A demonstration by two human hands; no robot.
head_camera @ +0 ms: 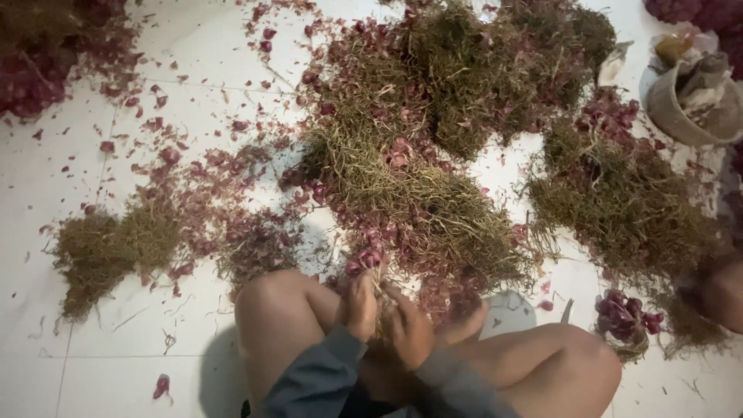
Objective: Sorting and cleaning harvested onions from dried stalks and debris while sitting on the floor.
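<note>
Shallots with dried stalks fill most of the white tiled floor point(193, 54) ahead of the hands. Left hand point(361, 306) and right hand point(410, 331) are pressed close together between the person's bare knees, both closed around one small bunch of shallots point(370, 259), whose reddish-purple bulbs stick up just above the left hand's fingers while the dry stems run down between the two palms. Both wrists come out of dark grey sleeves point(325, 375).

Directly beyond the hands, and touching the held bunch, lies the big heap of shallot bunches point(418, 155), a tangle of olive-brown tops with red bulbs showing through. Farther off to the right of the hands is a second heap point(619, 193), and near the right knee sits a small tied cluster of bulbs point(623, 316). Left of the hands, past the left knee, a smaller pile of cut dry tops point(108, 248) rests among loose purple skins point(224, 224) strewn over the tiles. Far right and well beyond the hands stands a round grey container point(689, 101) with crumpled material inside.
</note>
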